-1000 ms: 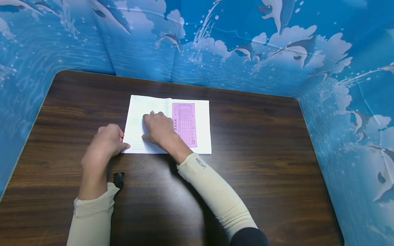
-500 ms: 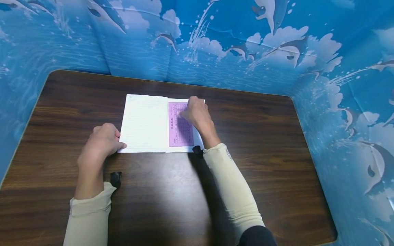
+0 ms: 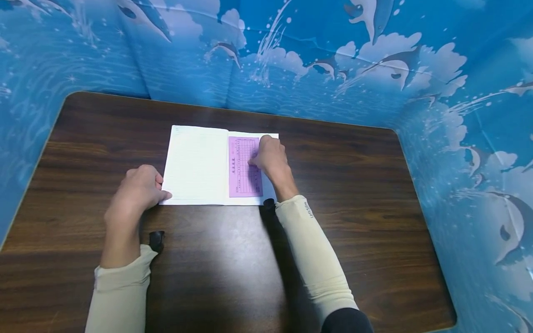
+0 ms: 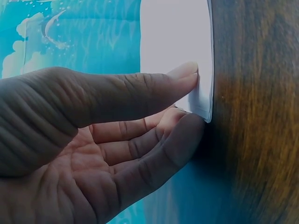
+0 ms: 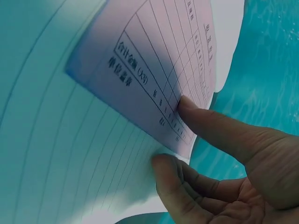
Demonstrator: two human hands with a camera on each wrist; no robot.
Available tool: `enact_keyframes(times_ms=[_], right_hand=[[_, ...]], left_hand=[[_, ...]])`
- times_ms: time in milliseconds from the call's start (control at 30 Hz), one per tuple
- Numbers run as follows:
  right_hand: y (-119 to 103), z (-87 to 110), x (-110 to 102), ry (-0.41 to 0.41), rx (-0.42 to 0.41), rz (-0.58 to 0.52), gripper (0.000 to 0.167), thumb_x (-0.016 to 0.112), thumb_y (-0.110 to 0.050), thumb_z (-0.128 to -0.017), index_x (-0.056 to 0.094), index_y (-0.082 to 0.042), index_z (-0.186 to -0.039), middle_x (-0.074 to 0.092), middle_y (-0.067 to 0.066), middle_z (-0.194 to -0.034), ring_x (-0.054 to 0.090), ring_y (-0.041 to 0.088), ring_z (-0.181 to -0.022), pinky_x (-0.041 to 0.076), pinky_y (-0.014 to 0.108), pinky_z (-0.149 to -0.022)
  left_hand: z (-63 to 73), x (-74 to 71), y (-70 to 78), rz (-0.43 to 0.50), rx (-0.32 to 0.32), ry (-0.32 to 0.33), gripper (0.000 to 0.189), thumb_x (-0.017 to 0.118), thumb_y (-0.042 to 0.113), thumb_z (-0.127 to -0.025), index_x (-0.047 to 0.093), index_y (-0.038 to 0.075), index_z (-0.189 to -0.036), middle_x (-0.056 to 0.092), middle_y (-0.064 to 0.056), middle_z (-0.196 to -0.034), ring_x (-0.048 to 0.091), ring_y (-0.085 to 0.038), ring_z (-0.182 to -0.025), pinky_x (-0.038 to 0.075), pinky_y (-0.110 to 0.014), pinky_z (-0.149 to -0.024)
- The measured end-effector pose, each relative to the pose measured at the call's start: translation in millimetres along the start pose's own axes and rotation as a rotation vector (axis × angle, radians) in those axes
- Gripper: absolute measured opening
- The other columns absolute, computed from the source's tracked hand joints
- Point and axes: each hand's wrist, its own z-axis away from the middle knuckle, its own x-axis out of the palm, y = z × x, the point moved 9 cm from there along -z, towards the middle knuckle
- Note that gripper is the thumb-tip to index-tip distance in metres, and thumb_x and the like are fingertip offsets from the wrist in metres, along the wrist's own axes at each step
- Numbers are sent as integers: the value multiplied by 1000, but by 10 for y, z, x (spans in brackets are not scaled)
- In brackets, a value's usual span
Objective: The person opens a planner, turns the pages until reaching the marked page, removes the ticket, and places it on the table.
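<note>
An open notebook [image 3: 195,166] with lined white pages lies flat on the table. My left hand [image 3: 139,192] pinches its near left corner, thumb over the page and forefinger at the edge below, as the left wrist view shows. On the right page rests a pink printed form slip [image 3: 243,178], ruled as a table. My right hand [image 3: 272,159] is over the slip's right side. In the right wrist view its thumb touches the slip, while the forefinger tip meets the lined page just beyond the slip's edge. A gap separates thumb and forefinger.
The dark wood table [image 3: 354,222] has rounded corners and a light rim. A blue cloth backdrop [image 3: 291,55] with dolphins hangs behind it and at its sides. Pale sleeves cover both forearms, and a small black piece [image 3: 156,241] sits by the left cuff.
My right hand has moved right, from the left page to the right side of the pink slip, and has dropped slightly nearer. The left hand keeps its pinch on the notebook corner.
</note>
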Motion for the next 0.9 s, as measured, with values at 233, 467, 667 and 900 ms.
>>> enact_keyframes(times_ms=[233, 467, 667, 900], right_hand=[[64, 7, 3, -29, 40, -99, 34, 90, -18, -89, 68, -2, -109, 71, 9, -96, 64, 21, -84, 53, 33, -74], [101, 5, 9, -23, 48, -147, 34, 90, -19, -88, 65, -2, -103, 67, 9, -91, 62, 22, -82, 46, 33, -70], [149, -6, 34, -35, 67, -223, 33, 90, -17, -88, 66, -2, -103, 70, 11, -93, 64, 24, -84, 47, 34, -69], [227, -34, 99, -83, 56, -284, 33, 89, -20, -89, 73, -1, -110, 74, 12, -102, 64, 22, -88, 50, 33, -74]], left_hand=[[-6, -1, 10, 9, 0, 0, 37, 78, 10, -96, 59, -12, -118, 56, -29, -109, 56, -43, -99, 48, -47, -77], [-2, -3, 6, 12, 2, -3, 34, 77, 11, -96, 59, -11, -115, 55, -28, -106, 55, -42, -96, 46, -46, -75], [-4, -1, 0, 16, 0, -7, 33, 77, 10, -97, 59, -11, -114, 55, -28, -105, 55, -42, -96, 47, -46, -75], [-8, 13, 3, 14, 2, -14, 33, 77, 11, -97, 59, -11, -115, 55, -27, -106, 54, -41, -96, 46, -46, -76]])
